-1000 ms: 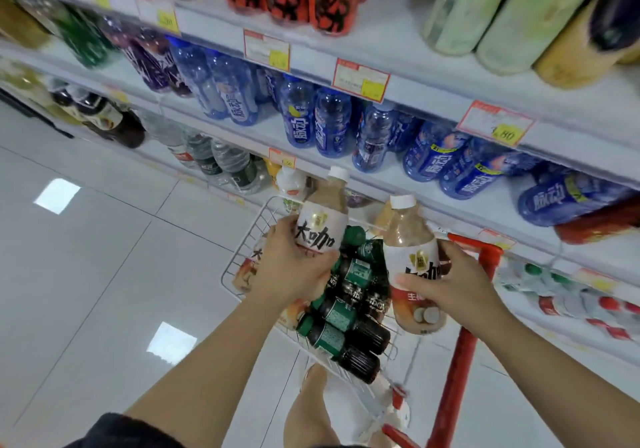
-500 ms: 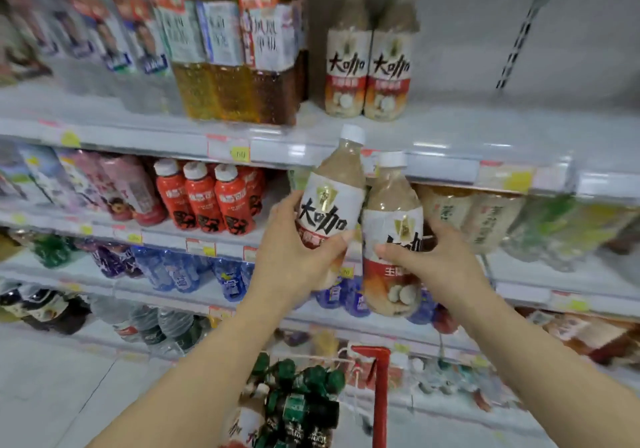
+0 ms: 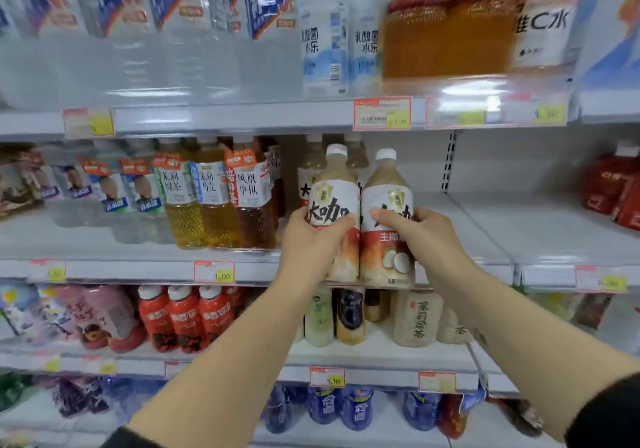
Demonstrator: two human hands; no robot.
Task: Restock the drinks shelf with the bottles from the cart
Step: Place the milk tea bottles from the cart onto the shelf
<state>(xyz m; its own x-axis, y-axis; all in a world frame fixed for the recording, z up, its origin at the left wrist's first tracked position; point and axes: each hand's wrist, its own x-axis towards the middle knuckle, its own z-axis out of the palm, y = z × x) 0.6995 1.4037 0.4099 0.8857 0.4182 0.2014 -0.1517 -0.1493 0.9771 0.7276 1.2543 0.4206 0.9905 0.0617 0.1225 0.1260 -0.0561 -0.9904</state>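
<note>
Beige, white-capped, upright: two bottles side by side and touching, held up before the middle shelf, bases down at the level of its front strip, not yet set down. Gripping the left bottle with the left hand, fingers curled round the label, thumb across its front. Gripping the right bottle with the right hand in the same way, thumb on the label. No sight of the cart from this angle.

Step in hand, by the look of it: placing both on the shelf. Aim for the bare stretch just in front of the two matching bottles at the back, right of the tea bottles. Keep both upright and carry them inward together — lift enough to clear the front strip and its price tag rather than dragging the bases across. Watch the caps against the upper shelf; seems roomy, though hard to judge through a wide lens.

Set the bases flat, well behind the edge, before loosening either grip. Slide back until just short of the matching bottles, labels facing out, without knocking them. Mind the left knuckles near the tea bottles — likely the tightest spot. Let go one hand at a time if either bottle wobbles; tall and narrow, so probably easy to tip.
</note>
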